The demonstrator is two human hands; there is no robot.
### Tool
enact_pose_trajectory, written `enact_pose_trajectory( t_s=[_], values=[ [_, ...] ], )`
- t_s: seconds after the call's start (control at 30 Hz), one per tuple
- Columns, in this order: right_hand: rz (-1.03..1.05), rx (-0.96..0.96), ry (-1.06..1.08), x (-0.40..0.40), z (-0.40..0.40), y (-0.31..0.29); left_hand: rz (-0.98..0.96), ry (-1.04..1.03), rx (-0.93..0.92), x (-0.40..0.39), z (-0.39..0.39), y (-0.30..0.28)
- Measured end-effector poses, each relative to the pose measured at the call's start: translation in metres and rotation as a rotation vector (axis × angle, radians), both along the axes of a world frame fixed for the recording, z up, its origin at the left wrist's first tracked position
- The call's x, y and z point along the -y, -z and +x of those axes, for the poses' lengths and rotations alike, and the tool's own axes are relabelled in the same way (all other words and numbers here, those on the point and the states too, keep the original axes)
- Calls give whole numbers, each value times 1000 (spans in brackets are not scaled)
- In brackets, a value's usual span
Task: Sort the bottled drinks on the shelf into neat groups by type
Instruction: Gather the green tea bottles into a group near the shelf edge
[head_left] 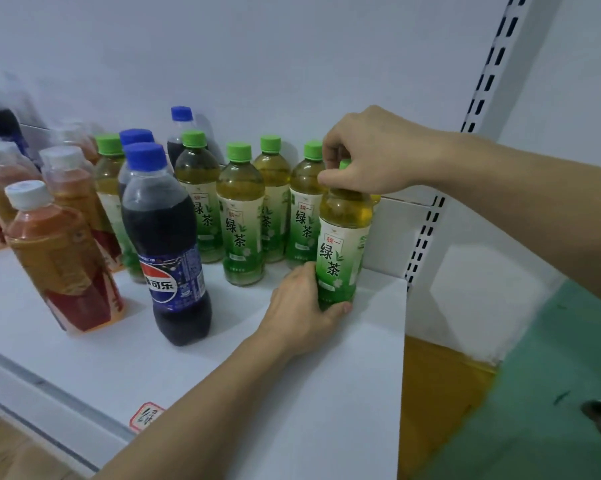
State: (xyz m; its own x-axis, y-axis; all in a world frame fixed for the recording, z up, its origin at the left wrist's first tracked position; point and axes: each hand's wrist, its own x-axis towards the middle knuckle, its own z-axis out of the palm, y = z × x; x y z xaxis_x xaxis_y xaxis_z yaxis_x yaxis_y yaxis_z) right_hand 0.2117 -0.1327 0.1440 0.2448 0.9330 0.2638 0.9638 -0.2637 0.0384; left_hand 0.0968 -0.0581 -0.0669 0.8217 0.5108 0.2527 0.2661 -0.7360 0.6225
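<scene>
At the far left of the shelf you have the white-capped red tea bottles bunched together, the near one leaning in this wide view. Just right of them a cola bottle stands near the front, with more blue-capped cola behind it, mixed in among the green tea row along the back wall.

Your left hand is wrapped around the base of the green tea bottle at the right end, thumb across its foot. Your right hand is curled over its cap from above. So both hands grip the same bottle, which stands upright on the shelf, just in front of the row's last bottle.

Watch the right: the shelf edge is close beside this bottle, so a push rightward could likely send it off. Slide it back too briskly and it may knock its neighbours, which stand packed tight and could topple together. The cola among the green tea still needs pulling out.
</scene>
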Motion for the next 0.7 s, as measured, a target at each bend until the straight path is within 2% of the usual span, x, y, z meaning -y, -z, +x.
enact_pose_trajectory(
  t_s=[0.1,0.13,0.3,0.37,0.57,0.7],
  values=[
    [197,-37,-132,-25,-19,-13,-7,-2,-34,0,0,-2],
    [206,-69,-172,-38,-28,-17,-10,-5,-40,0,1,-2],
    [-173,27,-192,-107,-56,-10,-118,-14,-11,0,-11,-7],
    [-183,-2,-158,-118,-52,-2,-158,-38,14,-5,-23,-12],
    [-46,-118,-131,-85,-38,-9,37,-272,524,-15,-30,-14],
    [15,-115,-105,-69,-34,-14,169,-285,651,1,-28,-17]
  ],
)
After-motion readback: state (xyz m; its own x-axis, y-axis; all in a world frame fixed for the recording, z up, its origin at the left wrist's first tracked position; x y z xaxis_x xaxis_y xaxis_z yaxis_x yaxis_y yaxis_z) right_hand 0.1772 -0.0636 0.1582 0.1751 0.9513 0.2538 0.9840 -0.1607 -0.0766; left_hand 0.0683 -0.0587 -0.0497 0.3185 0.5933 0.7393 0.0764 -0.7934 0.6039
